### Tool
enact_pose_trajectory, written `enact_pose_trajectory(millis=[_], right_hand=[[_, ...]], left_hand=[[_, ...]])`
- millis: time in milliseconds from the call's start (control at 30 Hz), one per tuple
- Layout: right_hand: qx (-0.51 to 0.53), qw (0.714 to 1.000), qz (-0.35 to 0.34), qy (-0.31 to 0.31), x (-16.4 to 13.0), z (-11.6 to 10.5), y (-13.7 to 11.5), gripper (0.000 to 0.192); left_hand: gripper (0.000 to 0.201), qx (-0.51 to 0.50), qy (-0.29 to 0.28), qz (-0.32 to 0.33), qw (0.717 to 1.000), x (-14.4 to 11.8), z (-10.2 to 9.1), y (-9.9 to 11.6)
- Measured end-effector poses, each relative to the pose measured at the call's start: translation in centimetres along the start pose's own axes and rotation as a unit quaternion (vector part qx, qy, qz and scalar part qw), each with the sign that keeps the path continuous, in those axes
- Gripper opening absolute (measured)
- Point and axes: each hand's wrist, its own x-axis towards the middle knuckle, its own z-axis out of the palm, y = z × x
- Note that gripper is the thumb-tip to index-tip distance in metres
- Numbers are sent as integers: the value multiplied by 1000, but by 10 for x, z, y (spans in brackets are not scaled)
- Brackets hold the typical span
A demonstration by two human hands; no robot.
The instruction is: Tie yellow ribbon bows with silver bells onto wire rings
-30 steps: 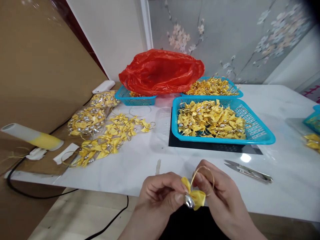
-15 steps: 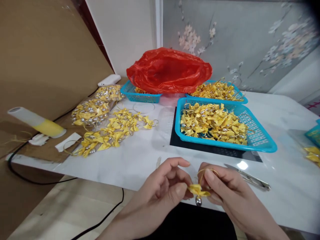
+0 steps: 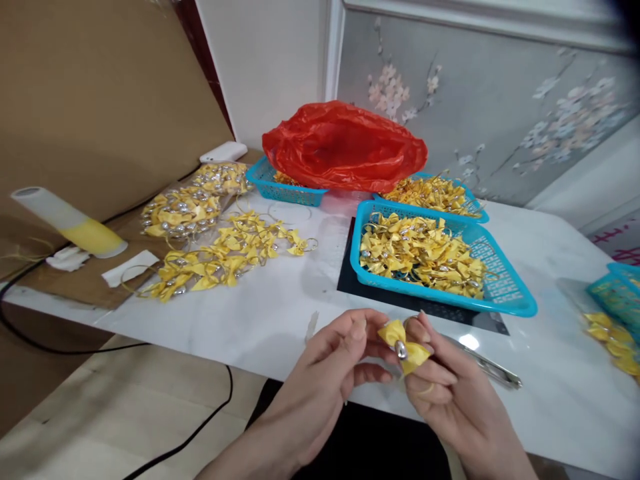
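Observation:
A yellow ribbon bow (image 3: 417, 357) with a silver bead (image 3: 401, 350) at its middle is held between my hands, above the table's front edge. My right hand (image 3: 453, 397) is closed on its right side, and a thin gold cord loop shows among the fingers. The fingers of my left hand (image 3: 333, 373) are curled and pinched at the bow's left edge; their exact grip is partly hidden. Just beyond the hands stands a blue basket (image 3: 523, 303) heaped with similar yellow bows (image 3: 425, 257). Metal snips (image 3: 495, 370) lie on the table beside my right hand.
More bows (image 3: 220, 263) lie loose on the table (image 3: 280, 313) at left, near bagged bows (image 3: 183, 210). A red plastic bag (image 3: 345, 147) rests over blue baskets behind. A yellow-and-white tube (image 3: 70, 223) stands tilted at far left. Another blue basket (image 3: 613, 293) is at the right edge.
The bow has been raised and turned, so its bead now faces me instead of hanging below. My right hand has rotated with its palm more upward. The view has shifted slightly.

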Motion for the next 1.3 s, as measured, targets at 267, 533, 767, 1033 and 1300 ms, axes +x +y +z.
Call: enact_pose_trajectory(millis=[267,533,767,1033,1300], right_hand=[[1,999,-4,33,-2,4,5,22],[-274,956,-87,65,-3,13,16,32],[-655,744,-130,27,-6,14,18,26],[-755,619,-216,18,-12,6,15,47],[-774,558,-285,88,-29,-8,-12,25]], left_hand=[[26,19,-1,5,1000,1,3,-1],[26,345,136,90,924,-7,-17,7],[27,428,150,98,886,-14,-29,18],[28,569,88,203,792,-11,-20,3],[21,585,72,314,745,17,-6,-1]])
